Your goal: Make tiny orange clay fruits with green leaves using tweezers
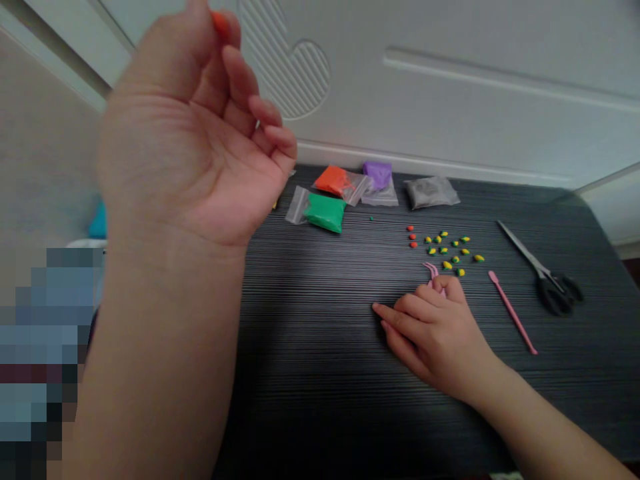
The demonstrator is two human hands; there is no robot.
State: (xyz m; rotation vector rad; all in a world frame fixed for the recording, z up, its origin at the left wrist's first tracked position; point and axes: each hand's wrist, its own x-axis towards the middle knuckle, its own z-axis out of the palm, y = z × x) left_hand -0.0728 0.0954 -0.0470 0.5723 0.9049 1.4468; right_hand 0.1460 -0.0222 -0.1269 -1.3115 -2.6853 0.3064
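Note:
My left hand [200, 133] is raised close to the camera, palm toward me. Its thumb and forefinger pinch a small piece of orange clay [219, 24], partly hidden by the fingers. Down on the dark table, my right hand [430, 327] lies palm down with the forefinger stretched out and the other fingers curled over pink tweezers [432, 272]. Only the curved tips and a bit of the tweezers' body show. Beyond that hand lie several tiny yellow-and-green clay pieces [447, 265] and three small orange-red ones [412, 237].
Bags of green clay [326, 212], orange clay [332, 180], purple clay [378, 175] and grey clay [431, 192] line the table's [310, 373] back. A pink modelling stick [513, 313] and black-handled scissors [530, 257] lie at right. A white panel [450, 113] stands behind.

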